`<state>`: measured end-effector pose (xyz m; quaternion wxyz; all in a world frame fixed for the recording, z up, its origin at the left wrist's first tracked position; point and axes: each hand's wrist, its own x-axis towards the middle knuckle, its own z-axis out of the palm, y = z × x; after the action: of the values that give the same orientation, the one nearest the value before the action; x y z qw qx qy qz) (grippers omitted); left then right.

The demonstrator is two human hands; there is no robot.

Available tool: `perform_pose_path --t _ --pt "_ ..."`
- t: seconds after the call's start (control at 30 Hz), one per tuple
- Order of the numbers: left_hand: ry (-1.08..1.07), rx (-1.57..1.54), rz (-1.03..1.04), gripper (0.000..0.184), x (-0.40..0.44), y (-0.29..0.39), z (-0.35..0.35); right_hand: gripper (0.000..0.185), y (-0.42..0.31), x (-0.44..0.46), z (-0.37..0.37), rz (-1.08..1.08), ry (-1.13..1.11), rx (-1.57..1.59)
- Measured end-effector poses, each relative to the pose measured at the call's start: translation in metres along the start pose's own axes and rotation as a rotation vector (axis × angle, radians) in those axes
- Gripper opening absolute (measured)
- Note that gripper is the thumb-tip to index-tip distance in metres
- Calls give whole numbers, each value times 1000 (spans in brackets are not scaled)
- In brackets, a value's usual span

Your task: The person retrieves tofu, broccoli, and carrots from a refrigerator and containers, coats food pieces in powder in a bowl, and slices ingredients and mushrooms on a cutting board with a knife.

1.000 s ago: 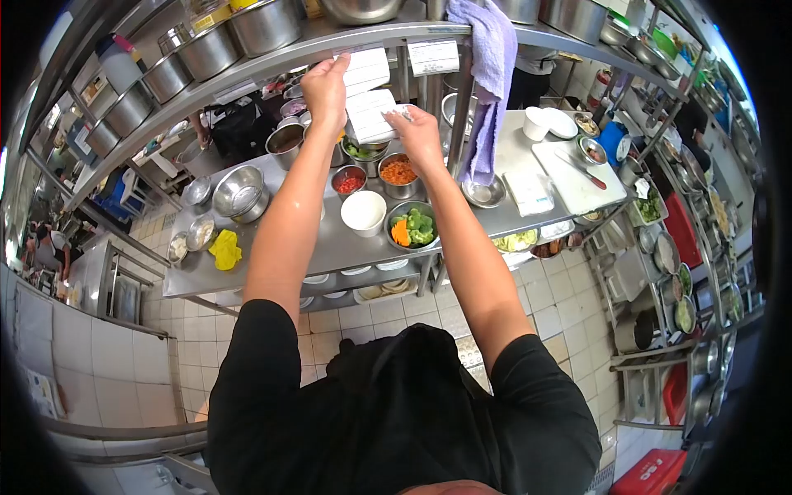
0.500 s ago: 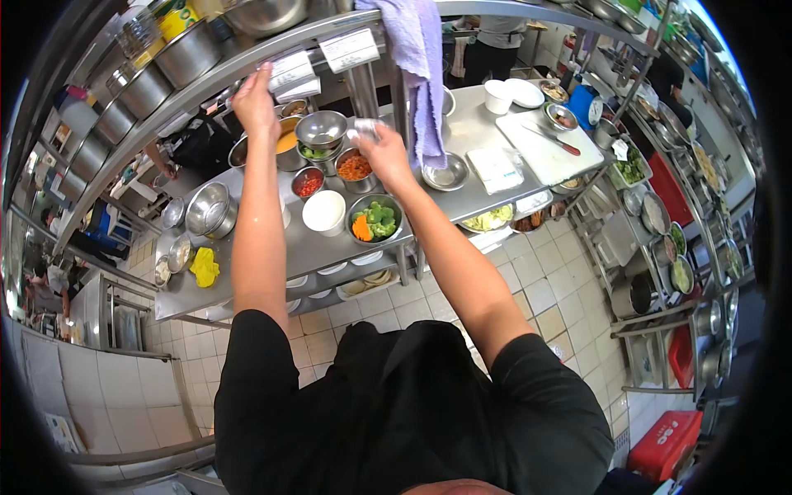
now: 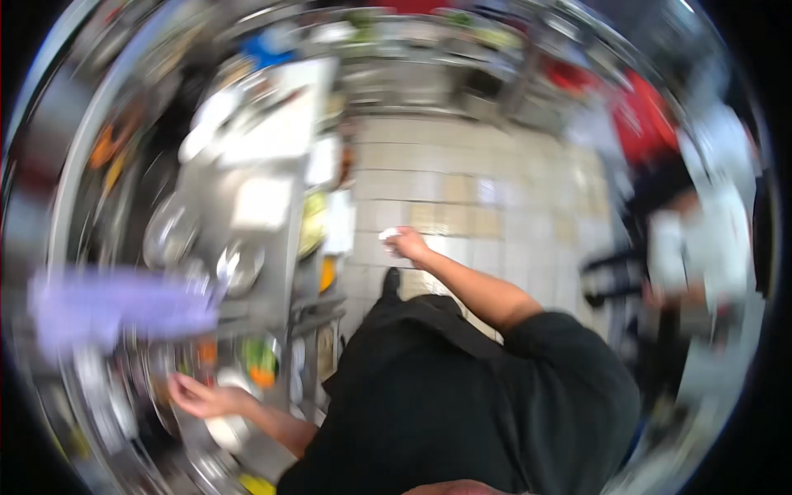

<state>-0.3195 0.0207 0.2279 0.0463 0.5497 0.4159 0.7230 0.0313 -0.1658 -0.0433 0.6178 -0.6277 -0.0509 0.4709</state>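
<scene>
My right hand is closed on a small crumpled white piece, perhaps paper or plastic, and is held out over the tiled floor. Blur hides its exact kind. On the left, my left hand hangs over the steel counter with fingers loosely apart and nothing visible in them. Close to it are a white bowl and a bowl of green and orange vegetables. A purple towel hangs from the shelf beyond that hand.
A white cutting board, metal bowls and a white pack lie along the counter. Tiled floor stretches ahead. At the right stands a person in white, near a red crate. Shelving lines the back.
My view has swung right. My left hand has come down from the ticket rail to above the counter. My right hand has moved off the counter with the crumpled white piece.
</scene>
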Motion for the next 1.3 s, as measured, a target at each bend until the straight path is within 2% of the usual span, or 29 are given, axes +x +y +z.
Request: perform_pose_path --t 0.07,0.13,0.17,0.2,0.27,0.33,0.4,0.47,0.5,0.6,0.67,0.73,0.83,0.93,1.03,1.13,1.2,1.27,1.3 --pt "-558 -24 -239 23 -60 -25 62 15 -4 1 -61 9 194 14" --pt "-980 -312 -403 28 -110 -38 141 15 -19 -16 -120 33 447 79" --pt "-1138 -299 -235 30 -128 -31 183 15 -28 -18 -138 44 539 107" --pt "-1313 -302 -206 29 -143 -18 220 16 -11 -11 -176 15 569 85" --pt "-1543 -488 -131 27 -189 6 299 20 2 -32 -227 -2 760 338" --pt "-1777 -488 -90 26 -228 60 362 18 -3 -77 -260 -7 900 386" --pt "-1831 -729 41 26 -275 137 401 14 5 -113 -295 -63 987 558" --pt "-1970 -772 28 26 -340 195 432 15 23 -141 -337 -142 1087 716" --pt "-2036 -787 11 27 -374 228 435 16 27 -155 -361 -186 1140 789" --pt "-2210 -793 287 26 -471 308 417 14 38 -195 -430 -253 1193 928" --pt "-2306 -915 342 27 -534 341 394 15 37 -217 -471 -352 1165 988" --pt "-2561 -814 206 29 -590 368 377 14 17 -244 -506 -391 1185 1048" --pt "-2670 -857 268 30 -631 436 360 17 -17 -282 -557 -493 1176 1053" --pt "-2852 -681 254 31 -676 494 381 18 -50 -308 -609 -625 1173 1055" --pt "-2755 -806 412 32 -755 535 402 20 -66 -333 -652 -686 1251 1036" --pt "-2816 -812 606 34 -856 578 406 23 -45 -356 -658 -743 1357 1125" --pt "-2856 -1006 702 34 -916 624 371 21 -26 -382 -645 -781 1399 1250" --pt "-2921 -1233 680 34 -927 701 296 20 -1 -419 -629 -746 1547 1290" --pt "-2950 -1363 751 35 -914 747 254 20 14 -441 -621 -730 1614 1308"
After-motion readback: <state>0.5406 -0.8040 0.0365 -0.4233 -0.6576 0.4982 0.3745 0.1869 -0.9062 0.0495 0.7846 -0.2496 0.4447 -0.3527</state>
